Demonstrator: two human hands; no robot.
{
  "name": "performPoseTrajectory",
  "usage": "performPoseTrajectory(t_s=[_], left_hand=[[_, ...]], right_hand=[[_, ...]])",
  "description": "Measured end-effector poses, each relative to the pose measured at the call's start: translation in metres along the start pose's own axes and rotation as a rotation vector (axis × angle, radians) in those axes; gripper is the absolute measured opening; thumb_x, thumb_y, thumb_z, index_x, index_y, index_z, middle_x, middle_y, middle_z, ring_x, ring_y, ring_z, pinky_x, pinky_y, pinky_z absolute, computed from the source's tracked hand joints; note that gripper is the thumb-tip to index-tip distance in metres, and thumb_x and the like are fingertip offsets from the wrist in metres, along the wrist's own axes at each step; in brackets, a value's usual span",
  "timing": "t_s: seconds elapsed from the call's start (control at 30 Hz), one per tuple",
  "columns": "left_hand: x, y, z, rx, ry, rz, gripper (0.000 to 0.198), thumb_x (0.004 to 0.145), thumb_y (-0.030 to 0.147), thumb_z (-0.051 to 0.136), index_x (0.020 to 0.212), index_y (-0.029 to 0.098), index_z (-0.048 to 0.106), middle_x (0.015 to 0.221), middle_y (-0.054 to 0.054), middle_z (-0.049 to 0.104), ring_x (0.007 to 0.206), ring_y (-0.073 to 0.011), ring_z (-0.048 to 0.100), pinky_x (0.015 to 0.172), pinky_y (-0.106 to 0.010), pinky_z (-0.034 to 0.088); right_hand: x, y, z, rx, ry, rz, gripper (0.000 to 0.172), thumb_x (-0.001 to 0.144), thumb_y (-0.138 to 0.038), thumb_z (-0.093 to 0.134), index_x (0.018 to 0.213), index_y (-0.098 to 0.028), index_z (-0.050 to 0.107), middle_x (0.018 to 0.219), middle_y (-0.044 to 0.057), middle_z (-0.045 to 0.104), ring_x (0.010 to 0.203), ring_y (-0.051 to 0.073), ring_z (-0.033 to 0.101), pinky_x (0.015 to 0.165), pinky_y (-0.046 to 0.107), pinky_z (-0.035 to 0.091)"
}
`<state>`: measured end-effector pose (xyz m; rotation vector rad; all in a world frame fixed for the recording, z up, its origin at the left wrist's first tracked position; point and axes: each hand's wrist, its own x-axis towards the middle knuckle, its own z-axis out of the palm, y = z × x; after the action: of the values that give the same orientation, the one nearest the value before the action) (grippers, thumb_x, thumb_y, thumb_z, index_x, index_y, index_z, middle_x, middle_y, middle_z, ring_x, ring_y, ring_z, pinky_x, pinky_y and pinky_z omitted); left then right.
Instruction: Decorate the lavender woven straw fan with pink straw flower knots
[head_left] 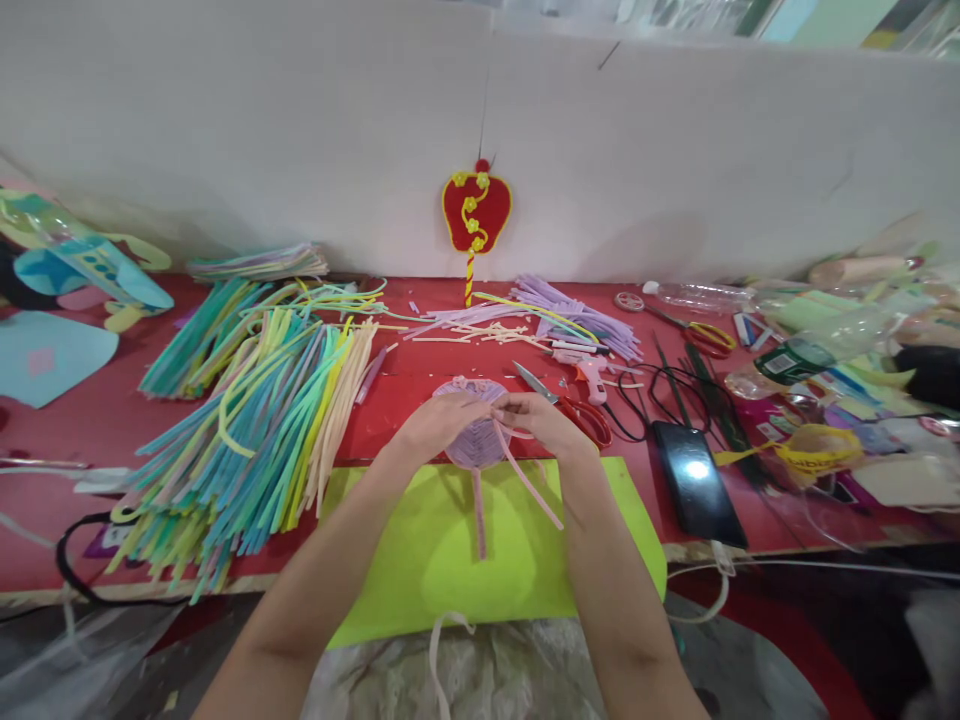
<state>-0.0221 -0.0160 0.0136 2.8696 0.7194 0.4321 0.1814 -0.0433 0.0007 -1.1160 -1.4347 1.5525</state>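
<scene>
A round lilac fan made of pipe cleaners (478,446) lies before me, with a pink handle (480,515) pointing toward me. Small pink curls sit along its far edge. My left hand (448,418) grips the fan's upper left part, its fingertips reaching the middle. My right hand (534,415) is closed in a pinch on a pale pink pipe cleaner (529,480), whose loose end hangs down to the right. The fingertips of both hands meet over the fan and hide the spot where the pink strand touches it. Under the handle is a lime-green sheet (405,570).
Bundles of coloured pipe cleaners (255,430) fill the left side. Behind the fan stands a red apple-shaped fan (480,215). Red-handled scissors (592,422), a pink glue gun (591,375) and lilac pipe cleaners (577,315) lie beyond my right hand. A phone (697,485) and bottles are further right.
</scene>
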Motion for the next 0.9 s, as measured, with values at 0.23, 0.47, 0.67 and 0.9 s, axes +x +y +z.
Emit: performPoseTrajectory(t_s=[0.23, 0.47, 0.67, 0.9], left_hand=[[0.0000, 0.0031, -0.0051, -0.026, 0.006, 0.010, 0.025, 0.090, 0.020, 0.040, 0.106, 0.017, 0.059, 0.105, -0.006, 0.065, 0.098, -0.0153, 0.059, 0.089, -0.029, 0.046], [-0.0023, 0.0055, -0.0052, -0.082, 0.038, -0.025, 0.024, 0.091, 0.020, 0.040, 0.103, 0.016, 0.060, 0.105, -0.006, 0.064, 0.098, -0.0147, 0.059, 0.088, -0.027, 0.045], [-0.0009, 0.0032, 0.0008, -0.109, 0.096, -0.072, 0.020, 0.091, 0.026, 0.041, 0.098, 0.019, 0.059, 0.097, -0.003, 0.065, 0.093, -0.0134, 0.060, 0.084, -0.025, 0.046], [-0.0013, 0.0035, -0.0003, -0.168, 0.127, -0.087, 0.019, 0.091, 0.025, 0.042, 0.096, 0.019, 0.058, 0.099, -0.003, 0.064, 0.097, -0.0135, 0.059, 0.087, -0.027, 0.045]], right_hand=[[-0.0019, -0.0052, 0.0025, -0.021, -0.002, -0.006, 0.028, 0.066, -0.042, 0.071, 0.078, -0.017, 0.066, 0.073, 0.000, 0.061, 0.068, 0.011, 0.053, 0.068, 0.025, 0.041], [-0.0022, -0.0034, 0.0021, -0.074, 0.006, -0.036, 0.030, 0.066, -0.044, 0.070, 0.078, -0.017, 0.066, 0.068, -0.001, 0.059, 0.064, 0.011, 0.050, 0.061, 0.025, 0.038], [-0.0024, -0.0085, 0.0050, -0.046, 0.006, -0.038, 0.027, 0.067, -0.041, 0.070, 0.076, -0.016, 0.065, 0.068, -0.001, 0.059, 0.061, 0.010, 0.049, 0.061, 0.024, 0.038], [-0.0026, -0.0086, 0.0076, -0.012, 0.017, -0.021, 0.024, 0.067, -0.039, 0.070, 0.074, -0.017, 0.064, 0.068, -0.002, 0.060, 0.062, 0.010, 0.052, 0.063, 0.025, 0.041]])
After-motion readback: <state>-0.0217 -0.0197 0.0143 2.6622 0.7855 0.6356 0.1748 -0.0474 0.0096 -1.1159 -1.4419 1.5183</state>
